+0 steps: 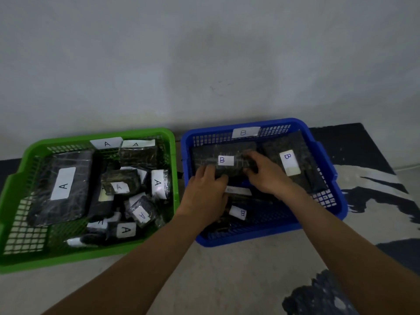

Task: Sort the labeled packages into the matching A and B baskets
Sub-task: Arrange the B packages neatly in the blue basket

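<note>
A green basket (13,178) marked A stands on the left and holds several black packages with white A labels, the largest (61,187) lying at its left side. To its right is a blue basket (327,160) marked B. Inside it both hands hold one flat black package with a B label (225,159). My left hand (204,192) grips its near left edge. My right hand (266,171) grips its right end with curled fingers. Another B package (288,162) leans on the basket's right wall, and smaller B packages (238,212) lie under my wrists.
Both baskets sit on a pale floor against a grey wall. A dark patterned mat (354,146) lies behind and to the right of the blue basket, and a dark patch (318,294) is at the lower right.
</note>
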